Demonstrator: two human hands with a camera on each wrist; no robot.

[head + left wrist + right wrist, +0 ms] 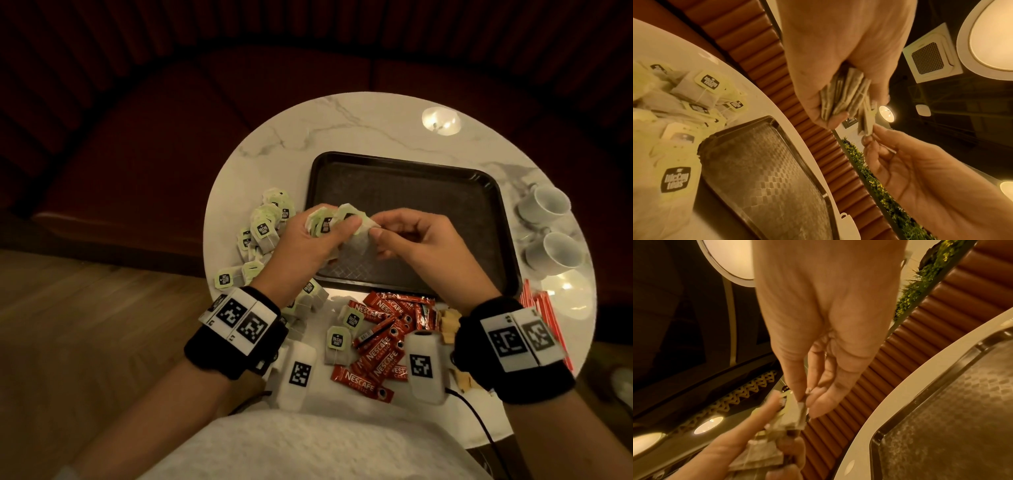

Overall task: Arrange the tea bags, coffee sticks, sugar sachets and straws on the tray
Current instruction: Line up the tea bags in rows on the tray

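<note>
Above the tray's front left corner, my left hand (318, 236) grips a stack of green-tagged tea bags (844, 95). My right hand (407, 236) pinches the edge of one tea bag (359, 243) from that stack between thumb and forefinger, as the right wrist view shows at the tea bag (800, 415). The black tray (411, 192) has nothing lying on it. More tea bags (267, 226) are piled left of the tray. Red Nescafe coffee sticks (380, 346) lie in a heap in front of it, with brown sugar sachets (448, 322) beside them. Red straws (544, 315) lie at the right.
Two white cups (548, 233) on saucers stand right of the tray on the round marble table (376, 126). A dark red bench curves behind the table. White cloth covers my lap at the table's near edge.
</note>
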